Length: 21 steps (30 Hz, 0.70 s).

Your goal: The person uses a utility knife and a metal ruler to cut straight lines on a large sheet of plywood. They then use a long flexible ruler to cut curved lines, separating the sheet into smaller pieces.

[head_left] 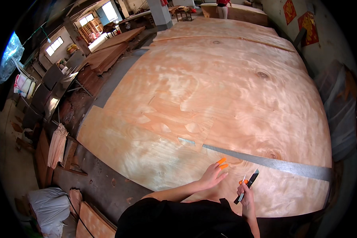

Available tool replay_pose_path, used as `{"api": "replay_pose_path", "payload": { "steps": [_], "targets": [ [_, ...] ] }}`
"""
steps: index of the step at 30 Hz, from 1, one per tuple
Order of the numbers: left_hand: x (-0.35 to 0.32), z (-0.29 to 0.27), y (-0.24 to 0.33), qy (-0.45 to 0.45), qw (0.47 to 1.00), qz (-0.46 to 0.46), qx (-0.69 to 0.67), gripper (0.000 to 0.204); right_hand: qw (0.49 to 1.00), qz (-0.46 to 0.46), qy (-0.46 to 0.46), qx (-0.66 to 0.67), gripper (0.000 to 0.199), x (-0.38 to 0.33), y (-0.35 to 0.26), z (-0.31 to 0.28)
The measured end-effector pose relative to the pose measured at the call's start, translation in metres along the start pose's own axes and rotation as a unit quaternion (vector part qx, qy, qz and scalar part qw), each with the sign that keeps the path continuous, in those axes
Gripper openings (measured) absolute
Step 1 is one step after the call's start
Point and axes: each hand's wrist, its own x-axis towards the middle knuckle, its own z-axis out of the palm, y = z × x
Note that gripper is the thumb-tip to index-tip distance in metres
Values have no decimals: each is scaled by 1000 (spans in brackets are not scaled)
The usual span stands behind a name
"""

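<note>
A wide sheet of pale wood veneer [146, 154] lies before me. My left hand [213, 175] rests over its near part, fingers stretched out, with orange covers on two fingertips. To its right, my right hand [246, 194] is closed round a black utility knife [252, 179], whose blade end points away from me. Beside the knife a thin whitish piece pokes up from the same hand; I cannot make out what it is. Just beyond both hands, a tapering grey strip [273, 162] shows between two veneer edges. Several loose veneer scraps [162, 127] lie farther off to the left.
Stacked veneer [107, 57] and a chair [53, 77] stand along the left. A bundle of veneer strips [57, 144] and a grey sack [49, 208] are at the lower left. Another person [223, 8] stands at the far end. Plastic sheeting [341, 111] hangs at right.
</note>
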Motion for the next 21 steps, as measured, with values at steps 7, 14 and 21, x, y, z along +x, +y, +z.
{"api": "replay_pose_path", "payload": {
  "steps": [7,14,21],
  "targets": [
    [-4,1,-6,-14,1000,-22,6,40,999,6,23,24,16,1,7,-5],
    [4,16,-13,-13,999,-47,0,42,998,20,54,38,14,12,23,-38],
    [4,37,-63,-46,995,-48,80,49,993,31,113,18,18,9,15,-42]
  ]
}}
